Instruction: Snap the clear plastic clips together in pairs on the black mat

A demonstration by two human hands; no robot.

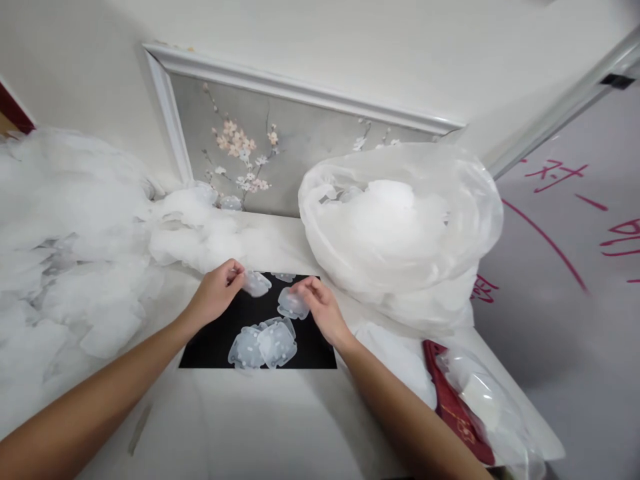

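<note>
My left hand (216, 292) pinches a small translucent white plastic piece (257, 283) above a black mat (215, 343). My right hand (323, 303) grips a second translucent piece (291, 305) just to the right of the first. The two pieces sit a little apart. A small pile of the same pieces (263, 344) lies on the mat, below and between my hands. Another piece (285, 277) lies at the mat's far edge.
A large clear plastic bag (400, 227) full of white pieces stands to the right of the mat. A heap of white pieces (75, 247) spreads across the left side. A framed flower picture (260, 140) leans on the wall behind. A red object and a small bag (470, 393) lie at right.
</note>
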